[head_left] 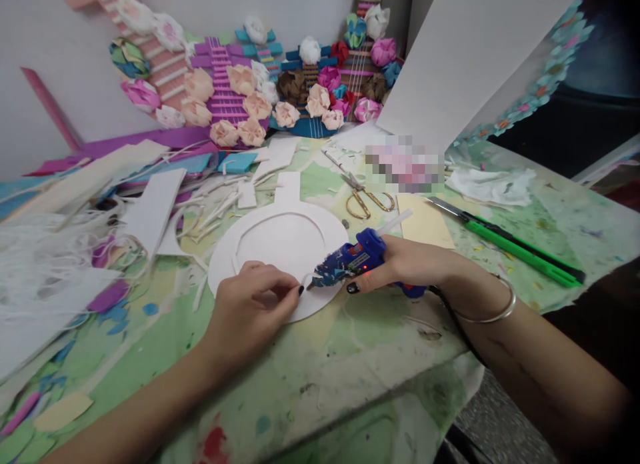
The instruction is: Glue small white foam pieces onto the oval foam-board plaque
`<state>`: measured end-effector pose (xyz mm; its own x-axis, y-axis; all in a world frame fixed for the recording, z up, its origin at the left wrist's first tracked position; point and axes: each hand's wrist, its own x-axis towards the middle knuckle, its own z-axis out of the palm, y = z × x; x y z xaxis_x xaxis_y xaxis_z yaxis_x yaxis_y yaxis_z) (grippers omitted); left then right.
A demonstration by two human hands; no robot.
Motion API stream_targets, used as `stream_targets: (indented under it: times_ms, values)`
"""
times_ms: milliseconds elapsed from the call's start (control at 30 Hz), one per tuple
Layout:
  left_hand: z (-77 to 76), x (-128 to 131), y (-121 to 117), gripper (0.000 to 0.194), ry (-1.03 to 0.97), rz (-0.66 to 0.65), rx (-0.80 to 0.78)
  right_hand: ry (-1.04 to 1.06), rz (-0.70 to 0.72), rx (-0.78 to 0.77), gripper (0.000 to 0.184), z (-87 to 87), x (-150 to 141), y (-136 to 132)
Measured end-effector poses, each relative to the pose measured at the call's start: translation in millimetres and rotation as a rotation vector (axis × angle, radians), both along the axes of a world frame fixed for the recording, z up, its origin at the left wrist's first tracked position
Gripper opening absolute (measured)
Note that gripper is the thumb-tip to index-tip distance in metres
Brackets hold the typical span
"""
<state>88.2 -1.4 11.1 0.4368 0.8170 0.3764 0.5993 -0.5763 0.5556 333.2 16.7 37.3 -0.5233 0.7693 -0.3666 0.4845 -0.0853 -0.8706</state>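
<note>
Some of the disc point(283, 241) is hidden: the left hand point(255, 297) covers its near left part, and the glue gun point(350, 259) crosses its near right edge. The disc, white with a tab point(287, 187) at its far side, lies flat on the table point(365, 377), just beyond the left hand and to the left of the right hand point(395, 267). A thin strip point(280, 215) curves over its face, and its near end passes out of sight behind the left hand.

The left thumb and fingertips are pinched together over the disc's near edge; whether they grip the strip is hard to tell. The right hand is closed round the blue glue gun, its nozzle close to the left fingertips. The palm hides most of the handle, and the cord drops from view under the wrist.

Beyond the right hand lie scissors point(367, 196) and a pixelated patch point(404, 164) whose contents cannot be made out. A green cutter point(520, 249) lies farther right. Both forearms are cut off by the picture's borders.
</note>
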Motion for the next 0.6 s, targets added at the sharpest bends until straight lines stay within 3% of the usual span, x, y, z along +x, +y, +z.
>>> stream_targets:
  times_ms: [600]
  values:
    - [1.3,0.7,0.4,0.012,0.022,0.001,0.006,-0.002,-0.051,-0.011,0.020,5.7,2.3,0.0]
